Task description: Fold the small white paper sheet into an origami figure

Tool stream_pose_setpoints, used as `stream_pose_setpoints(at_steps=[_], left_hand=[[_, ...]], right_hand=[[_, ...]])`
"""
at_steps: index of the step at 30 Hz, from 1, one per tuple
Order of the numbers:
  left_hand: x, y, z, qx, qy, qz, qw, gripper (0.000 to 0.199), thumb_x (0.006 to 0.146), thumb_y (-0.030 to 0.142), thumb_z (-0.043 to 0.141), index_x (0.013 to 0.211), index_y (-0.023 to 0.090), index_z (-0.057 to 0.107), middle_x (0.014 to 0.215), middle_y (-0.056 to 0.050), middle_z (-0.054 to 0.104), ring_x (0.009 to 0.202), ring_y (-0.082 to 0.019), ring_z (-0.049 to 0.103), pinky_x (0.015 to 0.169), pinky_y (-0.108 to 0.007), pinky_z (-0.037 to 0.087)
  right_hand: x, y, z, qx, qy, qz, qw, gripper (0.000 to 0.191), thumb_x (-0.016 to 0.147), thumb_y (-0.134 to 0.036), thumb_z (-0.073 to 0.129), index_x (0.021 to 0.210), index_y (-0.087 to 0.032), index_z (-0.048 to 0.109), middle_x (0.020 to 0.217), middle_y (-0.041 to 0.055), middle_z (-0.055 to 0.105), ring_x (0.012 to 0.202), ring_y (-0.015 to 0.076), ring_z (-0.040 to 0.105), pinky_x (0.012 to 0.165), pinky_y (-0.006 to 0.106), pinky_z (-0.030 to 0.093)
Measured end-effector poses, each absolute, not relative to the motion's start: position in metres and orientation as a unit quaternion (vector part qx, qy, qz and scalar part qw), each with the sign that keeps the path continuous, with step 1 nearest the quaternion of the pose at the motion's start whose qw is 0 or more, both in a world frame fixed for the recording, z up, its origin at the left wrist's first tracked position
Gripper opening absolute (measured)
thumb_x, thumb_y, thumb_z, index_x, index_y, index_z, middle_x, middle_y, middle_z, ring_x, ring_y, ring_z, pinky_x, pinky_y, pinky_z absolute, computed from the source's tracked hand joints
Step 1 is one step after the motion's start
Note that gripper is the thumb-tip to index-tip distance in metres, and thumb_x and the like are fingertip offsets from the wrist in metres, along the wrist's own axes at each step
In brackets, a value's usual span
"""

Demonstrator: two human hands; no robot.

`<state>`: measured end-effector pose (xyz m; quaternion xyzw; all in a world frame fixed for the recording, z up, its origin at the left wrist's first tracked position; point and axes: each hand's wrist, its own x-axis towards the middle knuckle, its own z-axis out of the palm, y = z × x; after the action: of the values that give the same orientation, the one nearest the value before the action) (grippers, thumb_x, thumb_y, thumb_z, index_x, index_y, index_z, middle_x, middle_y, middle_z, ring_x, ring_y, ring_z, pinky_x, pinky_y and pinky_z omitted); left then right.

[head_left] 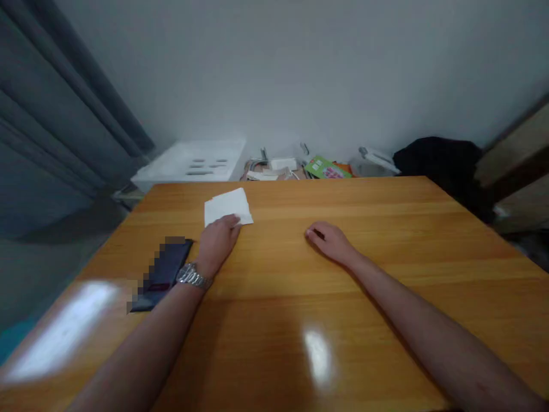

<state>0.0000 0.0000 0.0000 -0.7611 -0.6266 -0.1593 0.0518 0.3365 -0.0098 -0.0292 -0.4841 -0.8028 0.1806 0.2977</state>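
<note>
Head view: left hand (217, 243) likely steadies flat white paper (226, 203) near far edge of brown wooden table (274, 257), can't tell if pinching; right hand (332, 241) half-curled, empty.

Past the worktop (270, 269) I see a tray (171, 166) to the left, clutter (278, 170) and a booklet (326, 168) near the middle, and a black bundle (437, 163) to the right; my feed also catches a curtain (47, 86) at far left, beside the wall (300, 74).

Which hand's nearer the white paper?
Left. The left hand is at the near edge of the white paper, overlapping it; the right hand is off to the paper's right, apart from it.
</note>
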Motion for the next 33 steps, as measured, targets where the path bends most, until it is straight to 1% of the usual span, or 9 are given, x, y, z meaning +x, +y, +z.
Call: stream_pose_setpoints(at_steps=[7, 9, 12, 16, 19, 22, 26, 29, 33], left_hand=[[-0.003, 0.002, -0.004, -0.770, -0.611, -0.181, 0.039, 0.038, 0.103, 0.035, 0.043, 0.121, 0.017, 0.071, 0.132, -0.009, 0.068, 0.117, -0.028, 0.064, 0.099, -0.039, 0.050], [-0.003, 0.002, -0.004, -0.761, -0.622, -0.181, 0.034, 0.038, 0.104, 0.037, 0.042, 0.121, 0.018, 0.071, 0.131, -0.008, 0.069, 0.114, -0.028, 0.066, 0.094, -0.038, 0.051], [-0.002, 0.002, -0.002, -0.735, -0.655, -0.172, 0.039, 0.040, 0.105, 0.040, 0.037, 0.120, 0.020, 0.069, 0.124, -0.009, 0.072, 0.105, -0.028, 0.068, 0.079, -0.036, 0.051], [0.000, 0.004, 0.001, -0.719, -0.673, -0.160, 0.060, 0.038, 0.105, 0.039, 0.036, 0.113, 0.021, 0.069, 0.111, -0.009, 0.074, 0.092, -0.027, 0.069, 0.065, -0.032, 0.043], [0.000, 0.004, 0.002, -0.710, -0.682, -0.161, 0.070, 0.037, 0.106, 0.039, 0.036, 0.108, 0.019, 0.067, 0.104, -0.010, 0.074, 0.086, -0.027, 0.069, 0.060, -0.032, 0.037], [0.001, 0.005, 0.003, -0.702, -0.683, -0.185, 0.086, 0.039, 0.107, 0.040, 0.032, 0.107, 0.018, 0.065, 0.102, -0.010, 0.073, 0.085, -0.026, 0.067, 0.061, -0.032, 0.035], [0.002, 0.004, 0.006, -0.690, -0.680, -0.223, 0.108, 0.041, 0.108, 0.040, 0.029, 0.109, 0.017, 0.063, 0.101, -0.011, 0.071, 0.085, -0.025, 0.065, 0.065, -0.032, 0.036], [0.004, 0.000, 0.011, -0.690, -0.669, -0.246, 0.129, 0.038, 0.108, 0.038, 0.031, 0.108, 0.017, 0.063, 0.102, -0.011, 0.070, 0.086, -0.024, 0.065, 0.068, -0.032, 0.038], [0.013, -0.012, 0.022, -0.732, -0.606, -0.272, 0.153, 0.033, 0.107, 0.038, 0.037, 0.105, 0.018, 0.063, 0.101, -0.008, 0.071, 0.090, -0.023, 0.065, 0.074, -0.032, 0.041]], right_hand=[[0.336, -0.010, -0.029, -0.479, -0.803, 0.185, 0.303, 0.026, 0.100, -0.033, 0.049, 0.084, -0.020, 0.065, 0.085, 0.0062, 0.070, 0.081, 0.0212, 0.063, 0.075, 0.033, 0.045], [0.336, -0.010, -0.029, -0.480, -0.802, 0.183, 0.305, 0.026, 0.100, -0.033, 0.049, 0.084, -0.020, 0.065, 0.085, 0.0062, 0.069, 0.081, 0.0214, 0.063, 0.075, 0.033, 0.045], [0.337, -0.009, -0.029, -0.482, -0.802, 0.178, 0.305, 0.026, 0.100, -0.033, 0.050, 0.084, -0.020, 0.065, 0.085, 0.0061, 0.069, 0.081, 0.0216, 0.063, 0.075, 0.033, 0.045], [0.337, -0.008, -0.029, -0.480, -0.803, 0.179, 0.304, 0.026, 0.100, -0.032, 0.049, 0.084, -0.020, 0.065, 0.085, 0.0061, 0.069, 0.081, 0.0214, 0.063, 0.075, 0.033, 0.044], [0.337, -0.007, -0.030, -0.480, -0.804, 0.177, 0.304, 0.026, 0.100, -0.033, 0.050, 0.084, -0.020, 0.065, 0.085, 0.0060, 0.070, 0.081, 0.0213, 0.063, 0.075, 0.033, 0.044], [0.338, -0.007, -0.030, -0.479, -0.805, 0.174, 0.305, 0.026, 0.100, -0.033, 0.049, 0.083, -0.020, 0.065, 0.084, 0.0058, 0.069, 0.081, 0.0211, 0.062, 0.074, 0.033, 0.044], [0.338, -0.007, -0.031, -0.481, -0.803, 0.174, 0.306, 0.026, 0.100, -0.032, 0.049, 0.083, -0.020, 0.065, 0.084, 0.0056, 0.069, 0.081, 0.0210, 0.062, 0.074, 0.032, 0.044], [0.339, -0.006, -0.033, -0.484, -0.800, 0.176, 0.306, 0.026, 0.099, -0.033, 0.049, 0.084, -0.020, 0.066, 0.085, 0.0064, 0.070, 0.081, 0.0211, 0.063, 0.074, 0.033, 0.044], [0.339, -0.004, -0.034, -0.499, -0.782, 0.195, 0.319, 0.027, 0.098, -0.035, 0.050, 0.084, -0.020, 0.067, 0.083, 0.0063, 0.071, 0.077, 0.0209, 0.062, 0.071, 0.032, 0.044]])
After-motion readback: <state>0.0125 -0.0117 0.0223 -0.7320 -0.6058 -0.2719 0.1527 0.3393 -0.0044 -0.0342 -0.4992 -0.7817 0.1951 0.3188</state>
